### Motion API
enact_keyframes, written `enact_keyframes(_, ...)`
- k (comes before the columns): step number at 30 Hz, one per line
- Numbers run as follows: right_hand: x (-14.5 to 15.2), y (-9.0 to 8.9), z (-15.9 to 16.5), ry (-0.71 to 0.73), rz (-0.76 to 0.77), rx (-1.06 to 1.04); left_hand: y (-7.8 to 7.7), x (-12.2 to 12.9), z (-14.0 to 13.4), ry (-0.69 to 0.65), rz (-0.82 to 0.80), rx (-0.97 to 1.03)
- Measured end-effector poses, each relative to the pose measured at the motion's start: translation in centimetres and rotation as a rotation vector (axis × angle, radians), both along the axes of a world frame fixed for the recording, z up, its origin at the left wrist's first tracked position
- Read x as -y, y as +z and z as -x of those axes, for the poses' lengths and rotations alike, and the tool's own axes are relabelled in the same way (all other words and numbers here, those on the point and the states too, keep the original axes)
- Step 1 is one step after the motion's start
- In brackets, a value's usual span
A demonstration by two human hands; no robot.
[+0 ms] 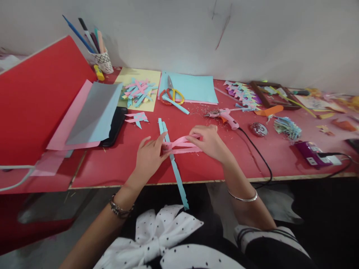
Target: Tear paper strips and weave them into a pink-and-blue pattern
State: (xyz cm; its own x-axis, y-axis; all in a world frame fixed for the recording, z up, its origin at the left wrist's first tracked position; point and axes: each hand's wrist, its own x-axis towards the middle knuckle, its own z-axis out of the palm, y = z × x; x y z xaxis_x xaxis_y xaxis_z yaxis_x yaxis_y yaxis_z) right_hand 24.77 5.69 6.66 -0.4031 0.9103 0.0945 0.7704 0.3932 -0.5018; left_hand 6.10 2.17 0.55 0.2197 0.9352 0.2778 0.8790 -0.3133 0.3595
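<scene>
Pink paper strips (pixel 182 144) stretch between my two hands just above the red table. My left hand (pixel 150 155) pinches their left end, where they cross light blue paper strips (pixel 178 177). The blue strips run from the tabletop down past its front edge. With thumb and fingers closed, my right hand (pixel 209 142) grips the pink strips farther right. Left of my hands lies a small woven piece of pink and blue paper (pixel 137 118). A pink glue gun (pixel 226 116) rests beyond my right hand.
Scissors (pixel 172 93) lie on blue paper sheets (pixel 196 86). Cut strips (pixel 140 91) are heaped on yellow paper (pixel 151 74). At right are a glue gun cord (pixel 260 160), a purple power socket (pixel 311 154) and a wooden tray (pixel 276 99). Paper sheets (pixel 89 116) cover a black phone-like object (pixel 119 125) at left.
</scene>
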Motion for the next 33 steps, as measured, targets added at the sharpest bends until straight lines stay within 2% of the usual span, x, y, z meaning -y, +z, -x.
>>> enact_keyframes(7,-0.8,0.3,3.3,0.24,0.326,-0.449,0.1,-0.2,-0.2,0.066,-0.075,-0.076)
enact_keyframes(10,-0.9,0.1,3.5,0.307,0.365,-0.519,0.0,-0.3,-0.1,0.096,-0.089,-0.118)
enact_keyframes(12,-0.8,-0.1,2.8,0.327,0.279,-0.437,-0.2,-0.3,0.0,0.092,-0.106,-0.118)
enact_keyframes(15,-0.1,-1.1,1.2,0.408,0.159,-0.132,-0.3,-0.3,0.1,0.081,-0.117,-0.104)
enact_keyframes(17,0.7,-2.0,0.4,0.448,0.151,0.051,-0.2,-0.3,0.1,0.08,-0.102,-0.082)
enact_keyframes(19,1.7,-3.0,0.1,0.408,0.116,0.131,-0.1,-0.3,0.0,0.084,-0.084,-0.06)
enact_keyframes(22,2.9,-3.9,0.7,0.35,-0.01,0.127,0.0,-0.3,0.0,0.09,-0.076,-0.049)
enact_keyframes(27,3.4,-4.2,3.0,0.223,-0.113,0.06,0.0,-0.3,0.1,0.07,-0.079,-0.068)
enact_keyframes(30,3.0,-4.4,3.8,0.141,-0.107,-0.014,0.0,-0.4,0.0,0.074,-0.055,-0.083)
enact_keyframes(33,2.5,-4.6,4.0,0.047,-0.008,-0.094,0.0,-0.4,0.0,0.081,-0.045,-0.036)
